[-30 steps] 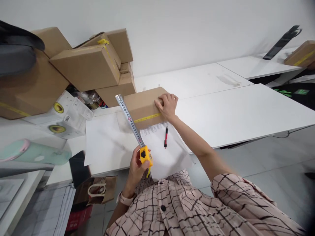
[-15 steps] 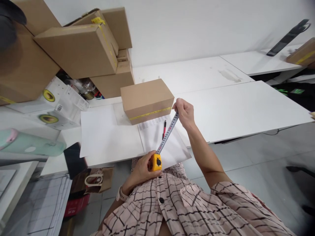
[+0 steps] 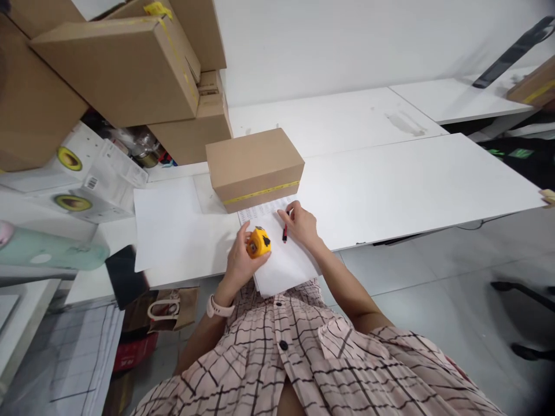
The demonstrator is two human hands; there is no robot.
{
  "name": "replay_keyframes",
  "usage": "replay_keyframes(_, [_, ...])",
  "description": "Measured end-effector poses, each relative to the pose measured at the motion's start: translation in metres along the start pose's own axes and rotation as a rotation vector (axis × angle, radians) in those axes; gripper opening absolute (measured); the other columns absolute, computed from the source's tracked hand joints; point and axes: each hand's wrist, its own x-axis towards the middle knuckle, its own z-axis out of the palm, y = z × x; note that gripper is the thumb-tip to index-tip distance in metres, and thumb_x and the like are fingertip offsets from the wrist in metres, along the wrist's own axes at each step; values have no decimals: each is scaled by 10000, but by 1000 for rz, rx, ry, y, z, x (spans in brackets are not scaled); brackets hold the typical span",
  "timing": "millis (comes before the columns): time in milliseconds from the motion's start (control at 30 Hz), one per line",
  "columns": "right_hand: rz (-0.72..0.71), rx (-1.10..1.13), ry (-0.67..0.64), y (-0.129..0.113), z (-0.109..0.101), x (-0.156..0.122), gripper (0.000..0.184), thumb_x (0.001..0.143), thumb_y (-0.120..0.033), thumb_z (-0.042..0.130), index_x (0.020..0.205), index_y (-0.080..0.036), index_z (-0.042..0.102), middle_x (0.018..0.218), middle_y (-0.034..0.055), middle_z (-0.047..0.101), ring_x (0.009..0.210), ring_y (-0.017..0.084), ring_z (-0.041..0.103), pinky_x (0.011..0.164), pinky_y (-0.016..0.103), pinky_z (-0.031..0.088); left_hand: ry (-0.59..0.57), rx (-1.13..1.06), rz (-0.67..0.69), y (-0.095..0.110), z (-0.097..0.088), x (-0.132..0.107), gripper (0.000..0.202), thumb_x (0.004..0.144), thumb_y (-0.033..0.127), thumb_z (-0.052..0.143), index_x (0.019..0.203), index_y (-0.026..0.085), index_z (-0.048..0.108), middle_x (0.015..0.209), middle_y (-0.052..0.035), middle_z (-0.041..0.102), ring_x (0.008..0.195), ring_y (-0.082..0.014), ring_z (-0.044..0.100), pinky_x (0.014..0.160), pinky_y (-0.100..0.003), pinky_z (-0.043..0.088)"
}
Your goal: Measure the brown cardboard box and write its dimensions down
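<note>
My left hand [image 3: 241,259] holds a yellow tape measure [image 3: 259,242] over the paper, its blade no longer drawn out. My right hand [image 3: 302,224] has its thumb and fingers closed around the upper part of a red and black pen [image 3: 285,234], which lies over the sheets. White paper [image 3: 286,271] with printed rows along its far edge is under both hands and reaches past the table's front edge. Just beyond it stands a closed cardboard box [image 3: 255,167] with yellow tape along its front side.
Large cardboard boxes [image 3: 117,72] are stacked at the left, above white cartons with avocado pictures [image 3: 71,202]. A blank sheet [image 3: 165,225], a dark phone [image 3: 126,277] and a mint-green bottle [image 3: 56,248] lie on the left. The white table [image 3: 381,190] stretches right.
The blade has gone back into the tape measure. My left hand has carried it forward over the paper. My right hand has left the box's corner and come down onto the pen.
</note>
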Motion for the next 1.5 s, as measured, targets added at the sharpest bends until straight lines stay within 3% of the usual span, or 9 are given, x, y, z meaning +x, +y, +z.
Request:
replay_keyframes(200, [-36, -185, -142, 15, 2, 19, 301, 890, -175, 480, 1168, -174, 595, 936, 95, 737, 811, 232, 656, 711, 318, 412, 84, 446, 12, -7, -18, 42, 749, 798, 318, 728, 1474, 204, 428, 1264, -145, 644, 1201, -355, 581, 935, -481, 528])
replay_keyframes(333, [-28, 413, -215, 26, -12, 15, 301, 879, -257, 457, 1085, -181, 663, 786, 51, 721, 733, 201, 659, 713, 338, 484, 59, 546, 51, -19, -21, 53, 652, 831, 302, 672, 1444, 192, 477, 1225, -151, 670, 1173, -373, 571, 895, -492, 537])
replay_keyframes(433, [-24, 921, -292, 32, -28, 13, 354, 854, -412, 599, 1126, -197, 666, 924, 79, 757, 846, 206, 702, 768, 365, 539, 84, 586, 135, -25, -18, 52, 572, 847, 276, 642, 1399, 185, 527, 1325, -166, 633, 1237, -389, 530, 990, -544, 482])
replay_keyframes(533, [-34, 1064, -225, 31, -33, 16, 442, 738, -467, 791, 1079, -217, 660, 912, 60, 752, 837, 186, 688, 792, 359, 540, 174, 588, 205, -21, -3, 47, 508, 874, 288, 617, 1362, 159, 560, 1468, -196, 531, 1364, -417, 431, 1113, -620, 347])
replay_keyframes(733, [-13, 923, 5, 22, 3, 45, 471, 827, -653, 652, 699, -217, 527, 511, -79, 417, 480, 84, 369, 504, 253, 330, -45, 431, 390, -4, 58, 47, 418, 958, 286, 522, 1331, 108, 581, 1413, -200, 591, 1342, -338, 504, 1156, -518, 378])
replay_keyframes(867, [-31, 899, -95, 21, 28, 55, 448, 791, -647, 672, 843, -218, 552, 606, -62, 528, 564, 105, 498, 584, 254, 418, -109, 483, 389, -6, 85, 54, 579, 959, 360, 549, 1422, 20, 482, 1556, -269, 428, 1495, -376, 339, 1227, -547, 278])
replay_keyframes(1033, [-14, 933, -121, 22, 41, 58, 429, 750, -585, 708, 835, -237, 471, 655, -36, 605, 588, 121, 543, 626, 282, 465, -110, 509, 401, -13, 88, 56, 638, 970, 381, 535, 1470, 1, 425, 1574, -262, 408, 1505, -372, 328, 1245, -531, 249])
replay_keyframes(1233, [-44, 649, 107, 23, 43, 69, 272, 757, -402, 600, 654, -240, 407, 563, -59, 432, 561, 105, 390, 553, 269, 351, -107, 499, 400, -14, 88, 54, 593, 977, 391, 507, 1442, 26, 456, 1573, -258, 410, 1509, -371, 322, 1240, -546, 253])
replay_keyframes(1500, [-101, 598, 81, 23, 45, 68, 237, 766, -396, 563, 642, -235, 441, 579, -43, 456, 583, 118, 425, 574, 278, 367, -76, 470, 404, -17, 90, 55, 576, 969, 395, 515, 1440, 69, 459, 1546, -237, 452, 1496, -367, 350, 1222, -568, 282])
